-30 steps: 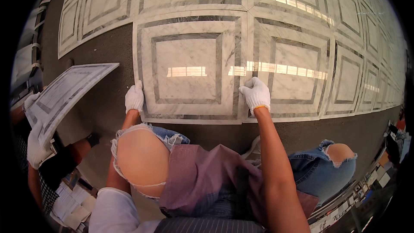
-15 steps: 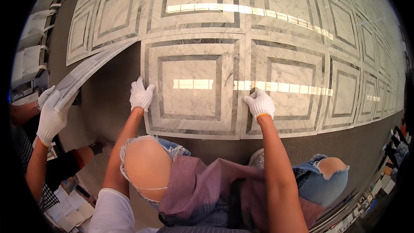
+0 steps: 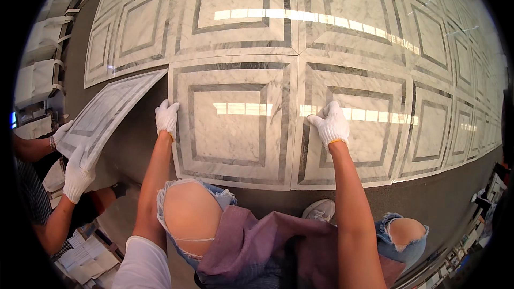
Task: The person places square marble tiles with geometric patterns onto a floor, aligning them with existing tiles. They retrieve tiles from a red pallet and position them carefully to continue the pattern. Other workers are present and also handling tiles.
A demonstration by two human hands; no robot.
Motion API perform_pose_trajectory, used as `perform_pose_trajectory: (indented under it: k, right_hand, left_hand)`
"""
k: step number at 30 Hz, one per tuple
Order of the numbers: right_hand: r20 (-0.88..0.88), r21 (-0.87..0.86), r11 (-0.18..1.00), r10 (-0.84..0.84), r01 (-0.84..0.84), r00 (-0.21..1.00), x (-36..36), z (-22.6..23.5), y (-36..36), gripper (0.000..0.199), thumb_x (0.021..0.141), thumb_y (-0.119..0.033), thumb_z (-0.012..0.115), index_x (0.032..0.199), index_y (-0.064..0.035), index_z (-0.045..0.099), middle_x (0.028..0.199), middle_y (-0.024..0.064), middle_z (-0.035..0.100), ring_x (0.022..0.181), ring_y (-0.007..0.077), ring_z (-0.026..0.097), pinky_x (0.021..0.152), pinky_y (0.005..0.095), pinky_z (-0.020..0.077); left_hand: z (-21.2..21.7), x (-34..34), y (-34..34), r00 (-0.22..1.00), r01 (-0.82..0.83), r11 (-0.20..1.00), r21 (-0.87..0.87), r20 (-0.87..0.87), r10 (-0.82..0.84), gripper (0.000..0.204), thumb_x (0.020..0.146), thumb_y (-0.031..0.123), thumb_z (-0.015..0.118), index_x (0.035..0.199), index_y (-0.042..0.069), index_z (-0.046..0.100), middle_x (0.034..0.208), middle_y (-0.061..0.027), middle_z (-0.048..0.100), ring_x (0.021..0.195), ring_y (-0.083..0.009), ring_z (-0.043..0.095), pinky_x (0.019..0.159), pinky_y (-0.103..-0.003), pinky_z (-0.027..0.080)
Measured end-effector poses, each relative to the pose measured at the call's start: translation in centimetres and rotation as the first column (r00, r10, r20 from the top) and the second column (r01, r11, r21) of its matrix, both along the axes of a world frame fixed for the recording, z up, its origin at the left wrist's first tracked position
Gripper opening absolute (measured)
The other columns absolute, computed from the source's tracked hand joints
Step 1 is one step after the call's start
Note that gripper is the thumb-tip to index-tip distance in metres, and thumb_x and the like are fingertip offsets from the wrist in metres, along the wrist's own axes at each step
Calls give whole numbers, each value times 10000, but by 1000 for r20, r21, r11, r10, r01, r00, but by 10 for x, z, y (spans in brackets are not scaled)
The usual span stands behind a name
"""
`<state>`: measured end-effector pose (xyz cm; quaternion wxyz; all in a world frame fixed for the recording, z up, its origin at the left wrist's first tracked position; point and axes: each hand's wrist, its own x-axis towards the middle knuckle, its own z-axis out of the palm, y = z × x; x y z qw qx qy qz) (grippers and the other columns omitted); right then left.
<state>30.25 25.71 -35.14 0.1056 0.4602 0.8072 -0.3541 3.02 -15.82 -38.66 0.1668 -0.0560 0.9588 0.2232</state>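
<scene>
A square marble tile with grey inlaid frames lies flat before me, and a similar marble tile adjoins it on the right. My left hand, in a white knit glove, rests against the left tile's outer edge, with the thumb at the rim and the fingers partly stretched. My right hand, gloved likewise, lies on the right tile's surface just right of the seam. Its thumb is spread from the fingers, and no object shows in it. Both forearms reach forward past my knees.
At left, a co-worker's gloved hands hold another framed marble tile tilted above the dark floor. More laid tiles stretch away ahead and right. Stacked pale slabs stand at far left. My shoe is near the tiles' front edge.
My right hand has moved off the seam, rightward onto the right tile. The co-worker's tile has tilted, showing more of its patterned face. My view has shifted slightly.
</scene>
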Motion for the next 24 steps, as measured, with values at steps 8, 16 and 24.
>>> perform_pose_trajectory:
  k: [8, 16, 24]
  right_hand:
    - [5, -9, 996, -85, 85, 996, 2, -6, 2, 451, 630, -265, 838, 863, -35, 527, 851, 128, 598, 773, 297, 574, 720, 375, 464]
    - [-136, 98, 769, -619, 632, 774, 26, -3, -104, 378, 749, -223, 760, 984, -13, 550, 909, 105, 582, 811, 235, 567, 769, 349, 455]
    - [377, -418, 178, -858, 891, 348, 102, -3, -273, 457, 853, -422, 677, 836, -12, 475, 671, 95, 557, 441, 149, 505, 359, 290, 387]
  left_hand:
    - [26, 7, 40, 999, 32, 983, -182, -18, -35, 547, 762, 367, 606, 1200, 42, 576, 1182, -229, 527, 1092, -404, 525, 930, -430, 421]
    - [47, 83, 24, 929, 291, 955, -66, -217, -298, 551, 809, 294, 635, 1263, 16, 496, 1246, -196, 506, 1109, -378, 511, 971, -425, 403]
    - [71, 223, -40, 98, -720, 676, -155, 942, 320, 468, 918, 400, 571, 1163, 10, 490, 1151, -209, 582, 1010, -304, 592, 839, -419, 498]
